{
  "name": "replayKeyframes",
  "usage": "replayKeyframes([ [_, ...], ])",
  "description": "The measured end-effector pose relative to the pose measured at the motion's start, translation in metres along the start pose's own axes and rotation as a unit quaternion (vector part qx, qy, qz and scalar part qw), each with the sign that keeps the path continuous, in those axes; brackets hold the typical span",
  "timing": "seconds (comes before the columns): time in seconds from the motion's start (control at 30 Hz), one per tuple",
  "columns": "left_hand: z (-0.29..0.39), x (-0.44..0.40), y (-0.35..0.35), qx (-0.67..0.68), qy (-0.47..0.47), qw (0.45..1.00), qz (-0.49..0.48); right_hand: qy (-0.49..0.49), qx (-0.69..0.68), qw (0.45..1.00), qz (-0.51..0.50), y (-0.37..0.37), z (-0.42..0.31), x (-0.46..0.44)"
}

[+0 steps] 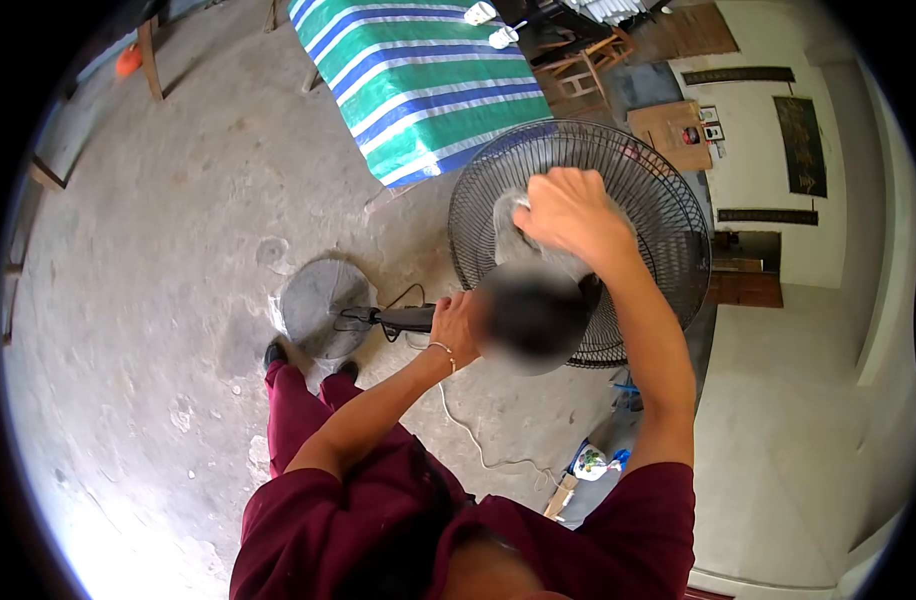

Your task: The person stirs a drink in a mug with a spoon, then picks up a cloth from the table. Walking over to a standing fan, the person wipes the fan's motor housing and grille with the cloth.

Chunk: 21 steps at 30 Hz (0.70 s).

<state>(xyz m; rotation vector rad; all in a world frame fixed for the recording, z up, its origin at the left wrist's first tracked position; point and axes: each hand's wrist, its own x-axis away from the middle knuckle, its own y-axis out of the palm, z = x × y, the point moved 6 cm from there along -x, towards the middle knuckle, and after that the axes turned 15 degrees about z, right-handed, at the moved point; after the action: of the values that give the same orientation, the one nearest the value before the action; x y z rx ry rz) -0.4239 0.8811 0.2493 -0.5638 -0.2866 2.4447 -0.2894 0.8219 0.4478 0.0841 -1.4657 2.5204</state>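
A large black pedestal fan leans across the view, its wire cage (678, 270) on the right and its round grey base (323, 305) on the floor. My left hand (458, 325) is closed around the fan's pole (408, 318), just below the head. Against the cage, my right hand (573, 212) is closed on a grey cloth (508, 225) that lies on the wires. A dark, round, blurred patch hides the fan's middle, beside my left hand. Near the base, a dark cord (390, 328) loops around the pole.
A table with a green, blue and white striped cover (418, 85) stands beyond the fan, with white cups (502, 37) on it. A pale cable (468, 430) runs across the concrete floor. A wooden table (668, 135) stands by the right wall. A patterned container (590, 461) sits near my right elbow.
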Motion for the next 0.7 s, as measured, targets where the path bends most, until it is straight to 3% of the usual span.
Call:
replayKeyframes([
  [0.03,0.0,0.0,0.0,0.0,-0.002,1.0,0.001,0.013,-0.003,0.998,-0.054,0.005,0.003,0.003],
  [0.07,0.0,0.001,0.002,0.001,0.0,1.0,-0.001,0.004,-0.015,1.0,0.018,0.002,0.007,0.005],
  [0.1,0.0,0.002,0.003,0.001,0.003,1.0,-0.002,0.003,-0.016,1.0,0.017,-0.006,0.005,0.002],
  [0.17,-0.002,0.003,0.005,0.0,0.001,1.0,0.003,0.107,-0.036,0.994,0.009,-0.024,0.013,-0.005],
  [0.2,-0.003,0.002,0.005,-0.001,0.003,1.0,0.008,0.097,-0.024,0.992,0.082,-0.027,0.017,-0.007],
  [0.3,-0.005,0.0,0.006,-0.001,0.006,1.0,0.013,0.053,-0.014,0.992,0.117,-0.014,0.013,-0.008],
  [0.33,-0.004,0.0,0.006,-0.002,0.006,1.0,0.012,0.059,-0.011,0.996,0.06,-0.01,0.008,-0.008],
  [0.43,-0.003,0.0,0.002,0.001,-0.002,1.0,0.009,0.01,-0.014,1.0,-0.018,0.0,0.004,0.004],
  [0.5,-0.002,0.001,-0.001,0.003,0.0,1.0,0.0,0.033,-0.043,0.998,-0.041,-0.01,0.014,0.011],
  [0.57,-0.001,0.0,-0.001,0.005,-0.005,1.0,0.0,0.177,-0.226,0.958,0.014,-0.028,0.038,0.027],
  [0.6,-0.001,0.002,-0.001,0.006,-0.006,1.0,-0.005,0.178,-0.227,0.957,0.013,-0.03,0.045,0.038],
  [0.67,-0.001,0.003,0.001,0.003,-0.008,1.0,-0.014,0.168,-0.436,0.863,0.194,-0.055,0.061,0.065],
  [0.7,-0.002,0.002,0.001,0.0,-0.01,1.0,-0.02,0.19,-0.437,0.849,0.229,-0.062,0.07,0.082],
])
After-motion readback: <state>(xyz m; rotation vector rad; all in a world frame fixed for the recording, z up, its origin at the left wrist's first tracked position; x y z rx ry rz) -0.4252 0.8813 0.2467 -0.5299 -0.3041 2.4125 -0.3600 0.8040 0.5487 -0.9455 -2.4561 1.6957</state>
